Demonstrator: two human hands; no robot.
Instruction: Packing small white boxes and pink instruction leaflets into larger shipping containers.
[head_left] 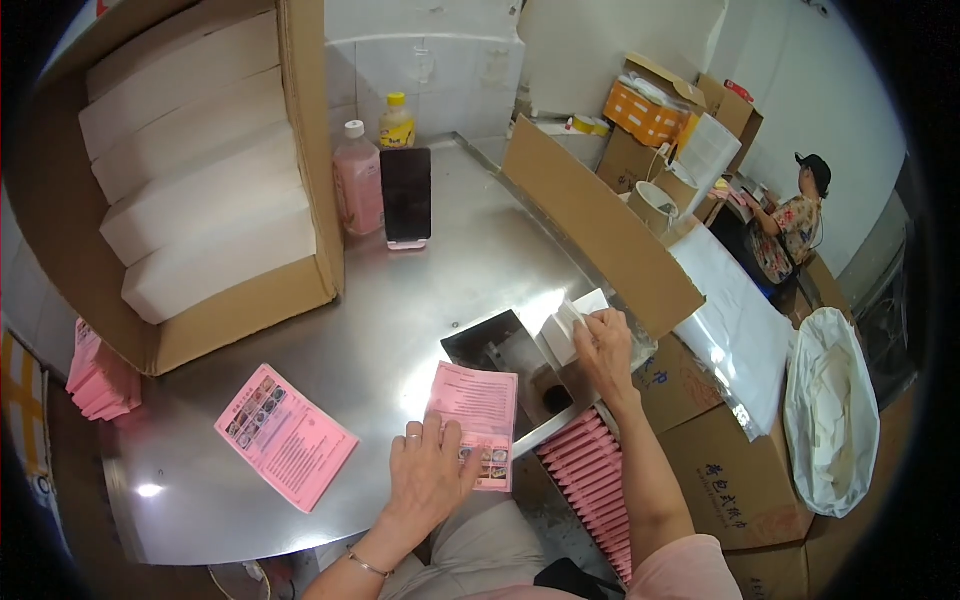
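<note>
My left hand point(428, 478) lies with its fingers stretched over a pink printed sleeve point(478, 395) at the table's near edge. My right hand point(605, 350) is closed on a small white stack of folded paper point(563, 330), at the right rim of a metal bin point(508, 350) let into the table. Its fingertips are partly hidden by the paper. To the left of my left hand, a neat pile of the same pink printed sleeves point(286, 438) rests flat on the steel table point(370, 350).
A cardboard box of white paper blocks point(325, 150) stands at the left. Behind are a phone point(407, 195) on a stand and two bottles point(358, 180). Pink packs point(588, 470) fill a row below right. A cardboard flap point(600, 225) edges the table. A person point(795, 225) sits farther back.
</note>
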